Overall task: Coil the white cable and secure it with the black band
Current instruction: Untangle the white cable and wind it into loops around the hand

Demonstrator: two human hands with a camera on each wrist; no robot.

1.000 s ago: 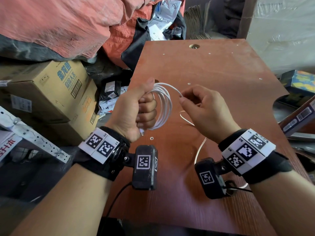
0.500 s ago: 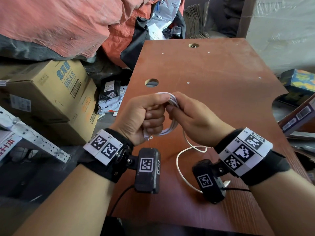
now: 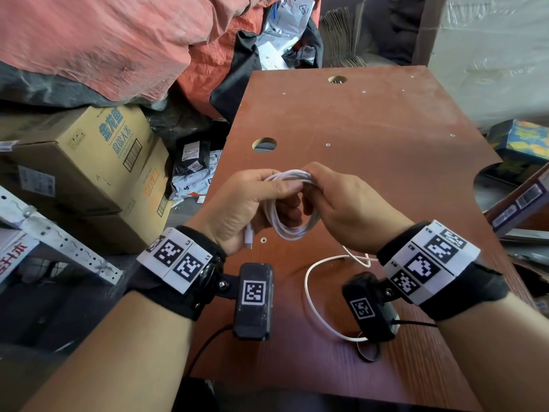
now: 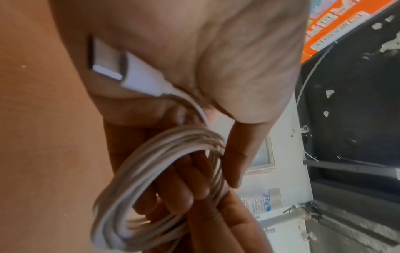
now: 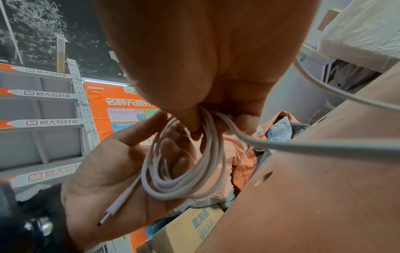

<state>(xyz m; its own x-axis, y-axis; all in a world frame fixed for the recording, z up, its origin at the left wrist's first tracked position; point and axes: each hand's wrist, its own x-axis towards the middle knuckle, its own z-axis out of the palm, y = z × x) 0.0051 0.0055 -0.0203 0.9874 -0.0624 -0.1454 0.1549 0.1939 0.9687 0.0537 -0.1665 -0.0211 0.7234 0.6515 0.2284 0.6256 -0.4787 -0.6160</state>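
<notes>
The white cable (image 3: 292, 231) is wound into a coil of several loops, held above the brown table (image 3: 371, 144). My left hand (image 3: 285, 197) grips the coil, thumb on top and fingers through the loops (image 4: 151, 171). The cable's plug (image 3: 249, 237) hangs below that palm (image 5: 116, 207). My right hand (image 3: 312, 188) pinches the top of the same coil (image 5: 194, 162) beside the left thumb. A loose tail (image 3: 309, 292) runs from the right hand down in a loop on the table. A dark ring (image 3: 368, 352), perhaps the black band, lies half hidden under the right wrist camera.
Cardboard boxes (image 3: 89, 162) and a red tarp (image 3: 118, 40) crowd the table's left edge. Parcels lie between them. The table has a round hole (image 3: 264, 143) just beyond my hands. More boxes (image 3: 520, 141) sit past a cut-out on the right.
My right hand brought a strand from the right over to the left hand and now pinches the top of the coil. The loose tail has settled in a loop on the table.
</notes>
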